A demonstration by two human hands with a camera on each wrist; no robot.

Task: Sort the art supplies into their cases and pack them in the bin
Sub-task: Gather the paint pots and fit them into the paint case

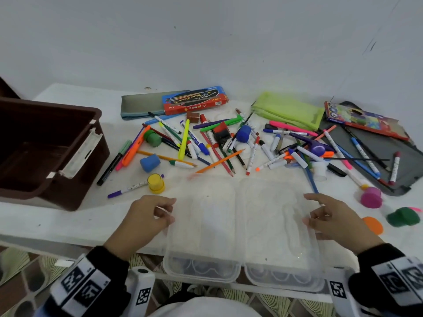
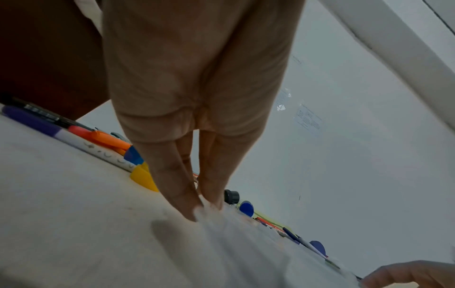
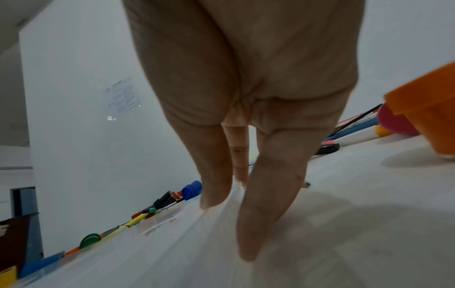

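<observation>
Table (image 1: 68,225): white top, carries everything; both hands work at its near edge.
Bin (image 1: 45,145): brown plastic, open, pale latch on the side facing the hands; well left of the left hand and further back.
Clear case (image 1: 242,225): transparent two-part plastic case lying opened flat, between the two hands, its near edge overhanging the table edge. Blurred in the head view.
Dark tray (image 1: 377,152): grey, far right and beyond the right hand; several pens lie on it, a printed colour-pencil box (image 1: 364,120) on its far end.
Green pouch (image 1: 288,110): lime mesh, beyond the right hand, against the wall side.
Grey pouch (image 1: 142,106): beyond the left hand, with a red-and-blue paint box (image 1: 194,100) lying across its right end.
Loose pile (image 1: 229,143): markers, pencils, pens and paint pots heaped beyond the case, between the pouches and the hands.
Left hand (image 1: 146,216): at the case's left edge; fingers (image 2: 177,194) run straight down, close together, tips touching the clear plastic rim. No grip visible.
Right hand (image 1: 332,218): at the case's right edge; fingers (image 3: 270,185) extended, slightly spread, tips on the plastic.
Pink pot (image 1: 370,197): just beyond and right of the right hand.
Green pot (image 1: 402,217): further right of it.
Orange pot (image 1: 373,225): just beside the right hand's outer side.
Yellow pot (image 1: 156,183): just beyond the left hand, a purple-capped marker (image 1: 135,187) touching it.
</observation>
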